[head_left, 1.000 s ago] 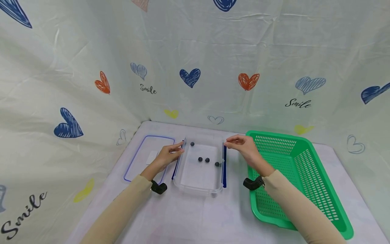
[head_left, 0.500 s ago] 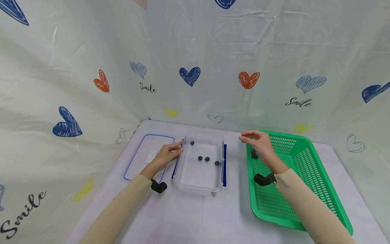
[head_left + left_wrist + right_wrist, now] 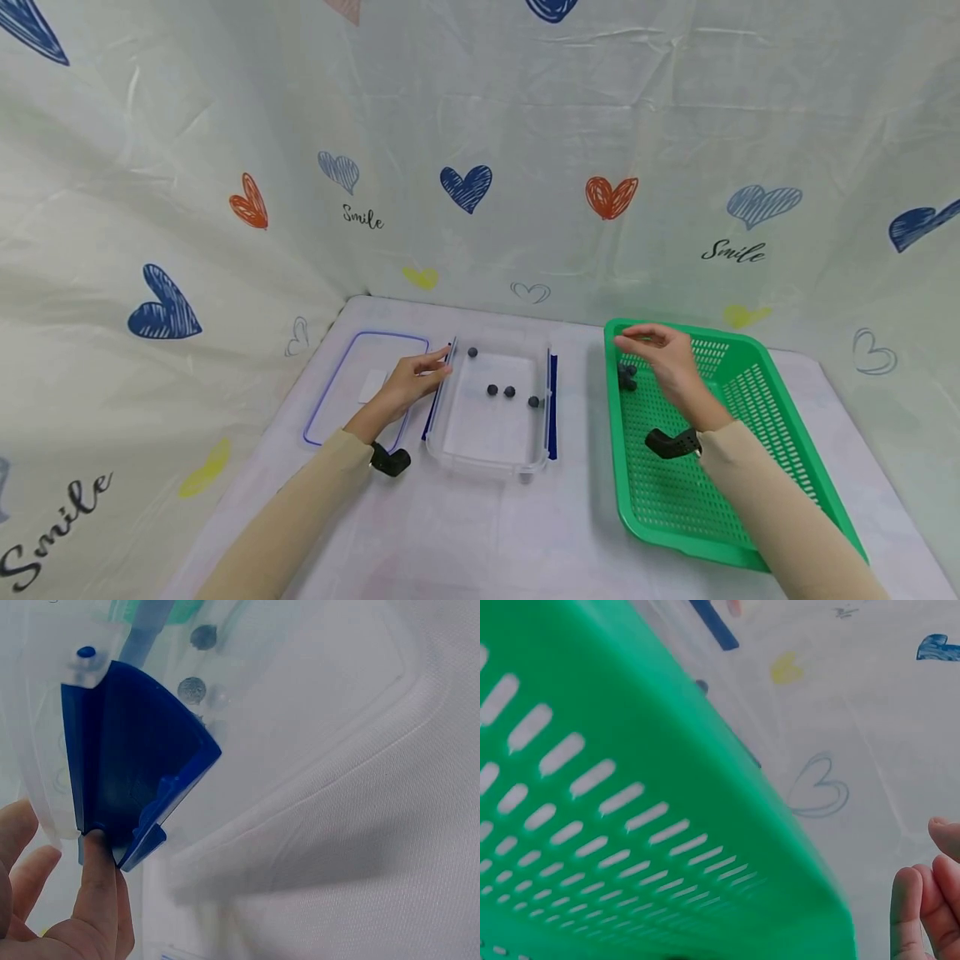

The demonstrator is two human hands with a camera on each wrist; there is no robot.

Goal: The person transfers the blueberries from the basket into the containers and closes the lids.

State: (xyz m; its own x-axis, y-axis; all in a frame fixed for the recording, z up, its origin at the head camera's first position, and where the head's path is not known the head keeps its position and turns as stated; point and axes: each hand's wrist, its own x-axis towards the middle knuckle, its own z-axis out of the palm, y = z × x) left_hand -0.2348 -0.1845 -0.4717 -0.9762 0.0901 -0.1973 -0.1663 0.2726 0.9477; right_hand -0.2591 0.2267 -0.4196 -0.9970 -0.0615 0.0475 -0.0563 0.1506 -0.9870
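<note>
A clear plastic box [image 3: 491,454] stands mid-table, with several blueberries [image 3: 510,392] scattered inside. Blue latches [image 3: 135,757] hang from its two long sides, folded outward. My left hand [image 3: 408,385] touches the left rim; in the left wrist view one nearly straight finger reaches into the blue flap. Above the left edge of a green basket [image 3: 675,533] hovers my right hand [image 3: 669,362], fingers extended and thumb apart. Nothing shows between them in the right wrist view. Below it, a few dark blueberries [image 3: 627,382] lie against the basket's left wall, partly hidden.
To the left of the box a clear lid [image 3: 318,392] with a blue-violet edge lies flat, partly under my left arm. A white cloth [image 3: 480,542] covers the table. Behind hangs a curtain [image 3: 540,125] with printed hearts.
My right hand has moved right, from the box's right rim to above the basket, uncovering the blueberries there. The left hand and the box stay put.
</note>
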